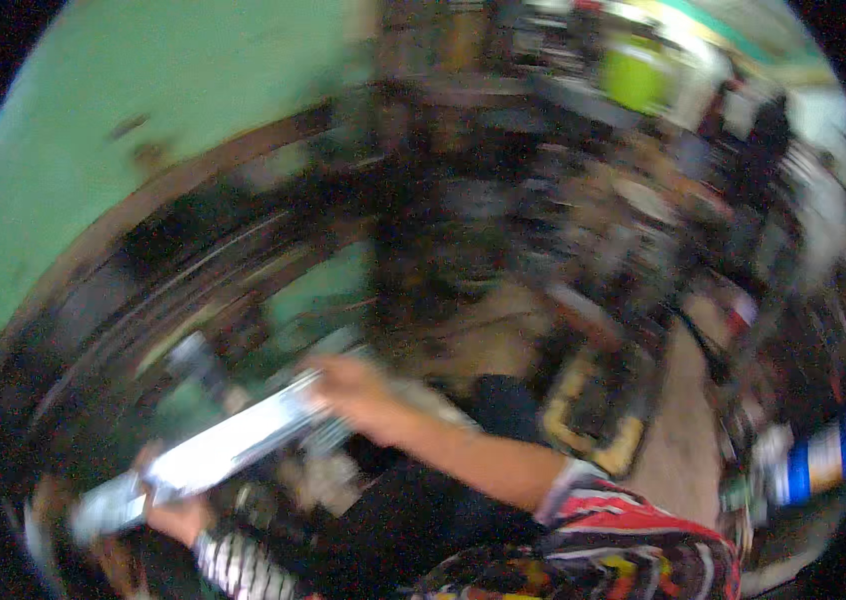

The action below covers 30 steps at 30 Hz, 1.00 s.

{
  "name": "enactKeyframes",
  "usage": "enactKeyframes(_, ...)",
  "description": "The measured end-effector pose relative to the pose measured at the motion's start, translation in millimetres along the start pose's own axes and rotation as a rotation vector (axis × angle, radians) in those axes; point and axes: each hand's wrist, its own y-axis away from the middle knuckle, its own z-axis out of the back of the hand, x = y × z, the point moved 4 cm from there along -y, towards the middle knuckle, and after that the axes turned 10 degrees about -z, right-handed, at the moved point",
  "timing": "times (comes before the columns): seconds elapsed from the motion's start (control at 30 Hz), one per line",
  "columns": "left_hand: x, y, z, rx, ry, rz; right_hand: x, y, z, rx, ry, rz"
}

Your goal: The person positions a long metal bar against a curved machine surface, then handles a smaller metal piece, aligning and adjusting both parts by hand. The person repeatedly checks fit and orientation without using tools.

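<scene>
Both my hands hold a long, bright silver-white bar [233,448], probably metal, tilted so its right end sits higher. My left hand [175,512] is closed around it near the lower left end, thumb side up. At the upper right end, my right hand [351,392] grips it with bent fingers. Strong motion blur hides the finger detail and the bar's exact kind. Just beyond the bar, a small grey cylindrical thing [198,360] shows as a smear.
A dark shelf or rack [133,260] with long pieces runs along the green wall [143,90] at left. Blurred clutter fills the back. On the floor at right lies a yellow-edged dark frame [598,400]; farther right is a blue-and-white container [818,465]. A lime-green container [638,75] stands far back.
</scene>
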Motion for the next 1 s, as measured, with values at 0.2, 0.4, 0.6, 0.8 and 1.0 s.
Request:
enactKeyframes(0.2,45,21,-75,-0.258,0.200,0.115,34,23,62,-0.131,-0.234,-0.165)
enactKeyframes(0.4,74,49,-100,-0.290,0.570,0.209,51,37,97,-0.152,-0.166,-0.046)
enactKeyframes(0.6,85,38,-98,-0.238,0.492,0.243,53,22,97,-0.225,-0.199,0.057)
enactKeyframes(0.8,97,31,-85,-0.160,0.276,0.213,90,17,89,-0.299,-0.177,0.159)
enactKeyframes(1.0,58,75,-88,-0.179,-0.313,-0.232,134,34,107,-0.329,-0.297,0.203)
